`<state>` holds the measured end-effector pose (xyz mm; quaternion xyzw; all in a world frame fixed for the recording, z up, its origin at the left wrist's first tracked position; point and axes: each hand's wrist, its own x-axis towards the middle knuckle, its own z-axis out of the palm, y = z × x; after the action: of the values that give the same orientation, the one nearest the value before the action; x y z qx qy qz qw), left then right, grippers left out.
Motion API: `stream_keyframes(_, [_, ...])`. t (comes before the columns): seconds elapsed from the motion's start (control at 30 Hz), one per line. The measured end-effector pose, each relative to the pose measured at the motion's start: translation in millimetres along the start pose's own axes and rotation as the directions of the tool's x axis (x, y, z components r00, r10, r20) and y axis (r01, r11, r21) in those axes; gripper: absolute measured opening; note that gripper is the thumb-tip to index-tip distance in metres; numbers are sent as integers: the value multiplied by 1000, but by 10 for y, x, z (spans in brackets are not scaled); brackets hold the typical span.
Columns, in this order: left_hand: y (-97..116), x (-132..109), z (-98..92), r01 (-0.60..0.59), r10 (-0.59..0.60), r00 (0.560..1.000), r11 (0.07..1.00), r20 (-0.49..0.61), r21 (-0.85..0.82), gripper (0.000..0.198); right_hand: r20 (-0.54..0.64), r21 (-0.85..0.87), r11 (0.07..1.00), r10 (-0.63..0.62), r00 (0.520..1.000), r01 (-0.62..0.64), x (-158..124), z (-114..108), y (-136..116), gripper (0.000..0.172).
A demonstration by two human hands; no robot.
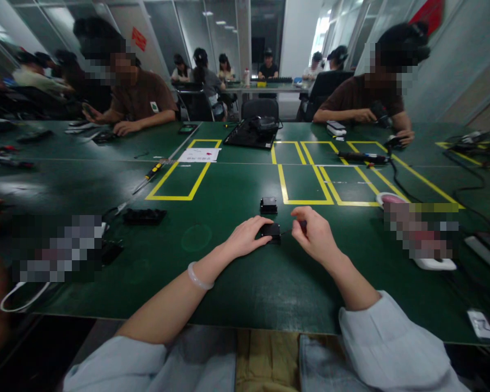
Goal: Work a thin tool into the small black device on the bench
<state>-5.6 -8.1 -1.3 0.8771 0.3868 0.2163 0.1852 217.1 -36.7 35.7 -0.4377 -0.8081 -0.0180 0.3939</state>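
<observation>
A: Black box (273,232), where?
B: On the tabletop (237,296), just on the near side of a 2nd box (268,204). Long axis of the black box: cannot tell, outline partly covered.
A: Hands?
B: Left hand (246,236) pinches its left side, thumb near, fingers far. Right hand (317,235) curled, pinching a thin dark tool (286,233).
A: Tool's bearing?
B: Long axis roughly left-right; free end points left, toward the black box. Contact unclear.
</observation>
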Motion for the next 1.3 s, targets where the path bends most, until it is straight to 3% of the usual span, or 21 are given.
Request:
stream_keyframes(0.4, [1, 4, -1, 7, -7, 1000, 1000, 6, 4, 36, 15, -21, 1000, -7, 1000, 8, 4, 7, -7, 9])
stream_keyframes(0.63, [9, 5, -10, 4, -4, 1000, 1000, 5, 2, 36, 38, 46, 999, 22, 999, -24, 11, -33, -19, 15])
stream_keyframes(0.77, [7, 3, -1, 8, -8, 1000, 1000, 2, -4, 36, 43, 22, 1000, -4, 999, 3, 13, -21, -22, 10])
stream_keyframes(1.0, [-11, 8, 19, 8, -8, 1000, 1000, -4, -3, 37, 31, -11, 1000, 8, 999, -8, -8, 21, -2, 17])
stream_keyframes(1.3, [2, 4, -1, 6, -6, 1000, 1000, -1, -2, 37, -4, -62, 996, -67, 998, 66, 16, 2, -17, 9])
